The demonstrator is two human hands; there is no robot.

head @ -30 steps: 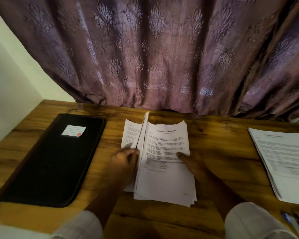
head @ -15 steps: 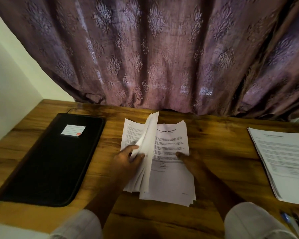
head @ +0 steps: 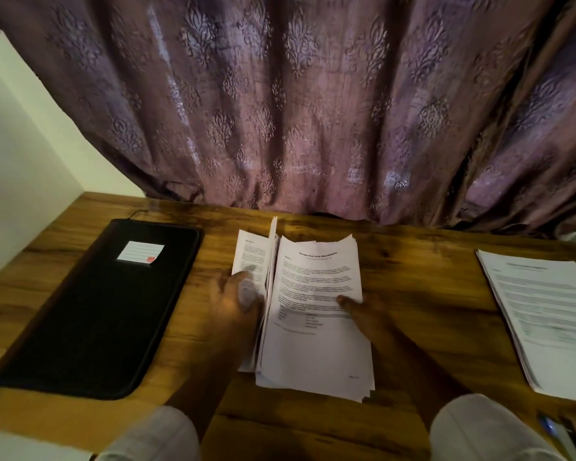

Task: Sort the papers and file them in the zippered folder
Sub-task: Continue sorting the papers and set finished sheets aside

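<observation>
A person sorts papers at a wooden table, the left hand curled around the raised left edge of a few sheets peeled up from the central stack, though blur hides the exact finger placement. The right hand lies flat, fingers straight, pressing the stack's top page down. The black folder lies closed to the outside of the left hand, near it and well apart from the right, its long axis running away from the person, roughly parallel to the stack. That likely makes the left hand the one to reach it. A second pile sits far beyond the right hand.
</observation>
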